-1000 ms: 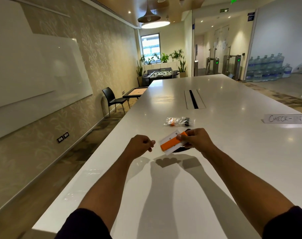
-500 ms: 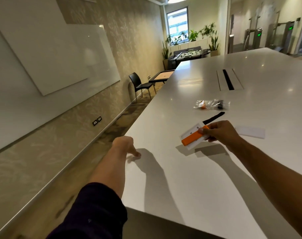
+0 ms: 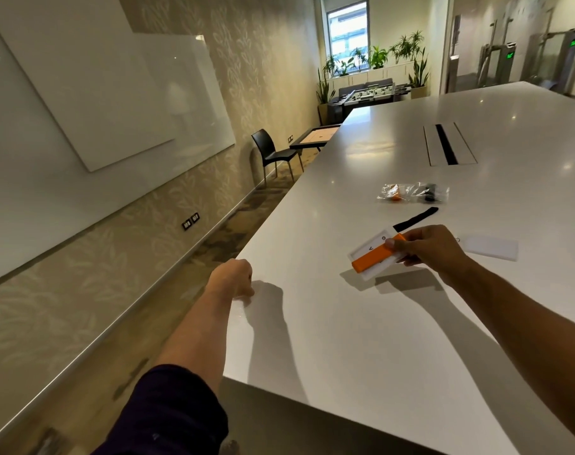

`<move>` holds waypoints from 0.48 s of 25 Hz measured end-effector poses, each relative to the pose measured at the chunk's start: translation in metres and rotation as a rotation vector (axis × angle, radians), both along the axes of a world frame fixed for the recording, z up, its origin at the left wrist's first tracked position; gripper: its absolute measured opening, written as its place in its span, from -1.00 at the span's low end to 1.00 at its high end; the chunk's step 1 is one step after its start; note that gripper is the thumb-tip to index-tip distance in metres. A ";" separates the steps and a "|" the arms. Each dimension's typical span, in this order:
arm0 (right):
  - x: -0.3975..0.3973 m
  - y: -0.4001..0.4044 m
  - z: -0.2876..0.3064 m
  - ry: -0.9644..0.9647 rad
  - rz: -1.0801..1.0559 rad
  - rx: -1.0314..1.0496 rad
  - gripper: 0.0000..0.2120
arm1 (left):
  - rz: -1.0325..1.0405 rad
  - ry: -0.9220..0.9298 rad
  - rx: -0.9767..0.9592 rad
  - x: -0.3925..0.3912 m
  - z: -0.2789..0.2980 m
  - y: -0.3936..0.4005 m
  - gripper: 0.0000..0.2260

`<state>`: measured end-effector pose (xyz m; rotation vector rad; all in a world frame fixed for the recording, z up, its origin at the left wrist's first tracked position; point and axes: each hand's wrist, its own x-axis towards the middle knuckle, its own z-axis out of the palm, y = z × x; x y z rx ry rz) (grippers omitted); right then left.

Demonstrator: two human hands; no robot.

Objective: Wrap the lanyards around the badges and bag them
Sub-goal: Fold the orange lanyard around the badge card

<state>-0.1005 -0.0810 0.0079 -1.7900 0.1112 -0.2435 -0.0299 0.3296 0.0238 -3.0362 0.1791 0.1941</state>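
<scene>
Badge (image 3: 374, 254) in right hand (image 3: 432, 246) (orange-wrapped, seemingly)

White badge (image 3: 368, 254) with an orange lanyard (image 3: 376, 256) wound across its middle as a flat band, tilted, near-left end low, held just above the white table; small dark marks on its face, unreadable. Black lanyard strap (image 3: 415, 220) sticks out from behind it toward the far right, lying flat on the tabletop. Second badge (image 3: 491, 247), plain white, lies flat to the right, unwrapped, a small clip at its left edge. Farther back, clear plastic bag (image 3: 412, 193), crinkled, lies flat, with an orange item at its left end and a black one at its right end.
</scene>
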 end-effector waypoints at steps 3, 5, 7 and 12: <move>-0.001 -0.003 0.002 0.006 0.008 -0.020 -0.73 | 0.057 0.010 -0.088 0.001 -0.004 0.010 -0.77; -0.002 -0.004 0.002 0.010 0.009 -0.022 -0.69 | 0.124 -0.018 -0.155 -0.001 -0.007 0.018 -0.57; -0.002 -0.002 0.002 0.015 0.007 -0.025 -0.68 | 0.202 -0.005 -0.299 -0.003 -0.011 0.027 -0.39; 0.001 -0.001 0.001 0.022 -0.002 -0.054 -0.78 | 0.225 -0.049 -0.417 -0.005 -0.016 0.031 -0.20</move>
